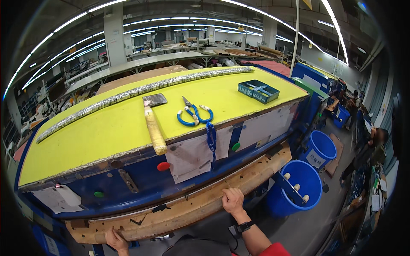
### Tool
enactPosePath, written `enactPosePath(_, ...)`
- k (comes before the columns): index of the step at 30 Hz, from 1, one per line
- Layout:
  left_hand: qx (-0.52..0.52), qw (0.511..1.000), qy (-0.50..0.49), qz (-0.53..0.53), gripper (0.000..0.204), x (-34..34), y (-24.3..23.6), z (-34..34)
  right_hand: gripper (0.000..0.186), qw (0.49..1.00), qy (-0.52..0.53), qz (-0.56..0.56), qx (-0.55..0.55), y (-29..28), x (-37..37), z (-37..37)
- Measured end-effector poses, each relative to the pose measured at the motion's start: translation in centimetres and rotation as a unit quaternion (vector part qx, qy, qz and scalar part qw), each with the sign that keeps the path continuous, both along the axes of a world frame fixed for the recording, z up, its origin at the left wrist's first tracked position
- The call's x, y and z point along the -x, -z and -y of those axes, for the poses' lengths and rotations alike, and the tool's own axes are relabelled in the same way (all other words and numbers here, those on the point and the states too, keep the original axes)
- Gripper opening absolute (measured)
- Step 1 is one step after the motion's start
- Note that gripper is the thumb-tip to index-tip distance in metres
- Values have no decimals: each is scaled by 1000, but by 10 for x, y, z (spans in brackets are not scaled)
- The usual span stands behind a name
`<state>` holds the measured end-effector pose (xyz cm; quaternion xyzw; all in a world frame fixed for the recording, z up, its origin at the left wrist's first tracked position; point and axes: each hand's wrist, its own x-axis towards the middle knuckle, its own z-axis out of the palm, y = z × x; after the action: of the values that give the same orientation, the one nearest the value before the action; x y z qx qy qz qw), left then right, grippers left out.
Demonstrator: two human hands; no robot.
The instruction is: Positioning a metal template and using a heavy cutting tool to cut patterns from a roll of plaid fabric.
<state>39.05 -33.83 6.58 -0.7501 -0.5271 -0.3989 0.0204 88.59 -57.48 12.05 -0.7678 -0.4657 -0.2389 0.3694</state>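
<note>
I've got left hand (116, 241) and right hand (233, 200) at the wooden ledge's (196, 210) near rim, below the yellow worktop (98, 132), each grip curled, can't tell if clamped; best keep pressure even, fingers clear of the black scrap (161, 208).

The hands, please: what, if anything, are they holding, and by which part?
Left hand and right hand touch the wooden ledge at its near edge; gripping is unclear.
</note>
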Motion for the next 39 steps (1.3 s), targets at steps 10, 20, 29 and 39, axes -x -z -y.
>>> enactPosePath(10, -31, 999, 38, -9, 24, 0, 30, -16, 19, 1000, 5, -4, 8, 38, 0, -8)
enactPosePath(20, -20, 1000, 10, -12, 22, -9, 13, -5, 18, 1000, -9, -2, 16, 16, -9, -4)
enactPosePath(29, -15, 1000, 12, 15, 22, -11, 40, 9, 15, 999, -8, -6, 47, 53, -5, 12)
enactPosePath(39, 38, 999, -29, -19, 14, 33, 82, 59, 11, 994, -22, -13, 106, 115, 24, 29)
